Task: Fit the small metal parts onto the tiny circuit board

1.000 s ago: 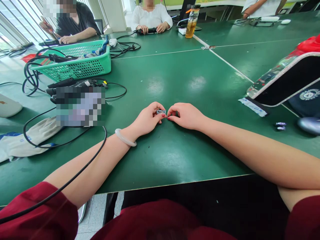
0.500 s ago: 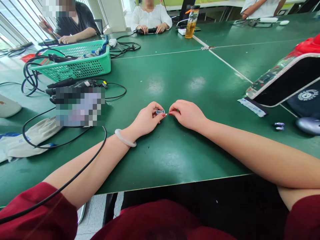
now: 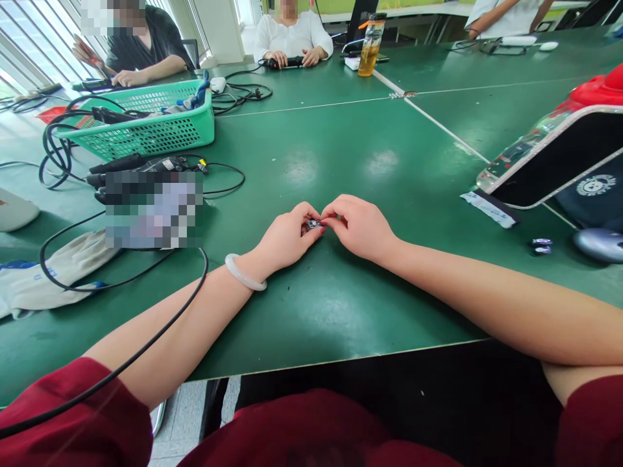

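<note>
My left hand (image 3: 286, 235) and my right hand (image 3: 357, 225) rest on the green table (image 3: 341, 298) with their fingertips together. Between them sits a tiny blue and silver part (image 3: 313, 224), pinched by the left thumb and forefinger. The right fingers are curled and pressed against its right end; what they pinch there, if anything, is too small to make out. A pale bangle (image 3: 244, 274) circles my left wrist.
A green basket (image 3: 146, 120) of cables and black tools (image 3: 141, 165) lie at the left. A black cable (image 3: 146, 272) loops over my left arm. A tilted case (image 3: 549, 159), a white strip (image 3: 489, 207) and small dark parts (image 3: 541, 245) are at the right. Other people sit across the table.
My hands drew a little apart half a second ago, with a thin bit showing between them. Now the fingertips are pressed together again over the small part.
</note>
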Action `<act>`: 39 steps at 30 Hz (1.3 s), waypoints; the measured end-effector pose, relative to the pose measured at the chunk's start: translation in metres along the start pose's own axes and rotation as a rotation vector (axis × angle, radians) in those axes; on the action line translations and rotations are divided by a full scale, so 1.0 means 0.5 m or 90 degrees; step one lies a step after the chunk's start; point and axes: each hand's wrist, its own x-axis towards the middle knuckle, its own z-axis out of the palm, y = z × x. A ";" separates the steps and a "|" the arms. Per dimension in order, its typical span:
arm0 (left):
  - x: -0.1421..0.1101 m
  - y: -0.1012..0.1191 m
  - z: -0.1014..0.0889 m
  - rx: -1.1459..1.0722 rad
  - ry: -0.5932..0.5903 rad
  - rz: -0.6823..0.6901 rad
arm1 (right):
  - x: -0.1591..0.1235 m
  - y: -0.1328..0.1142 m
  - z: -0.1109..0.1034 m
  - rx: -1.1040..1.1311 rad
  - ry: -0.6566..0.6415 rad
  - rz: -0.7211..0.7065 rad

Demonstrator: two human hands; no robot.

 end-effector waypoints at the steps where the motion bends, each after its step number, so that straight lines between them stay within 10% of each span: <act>1: 0.000 0.000 0.000 0.002 -0.001 -0.001 | 0.000 0.000 0.000 0.000 0.001 -0.001; 39: 0.001 -0.008 0.002 -0.187 0.040 -0.023 | 0.000 0.010 -0.011 0.028 0.002 -0.006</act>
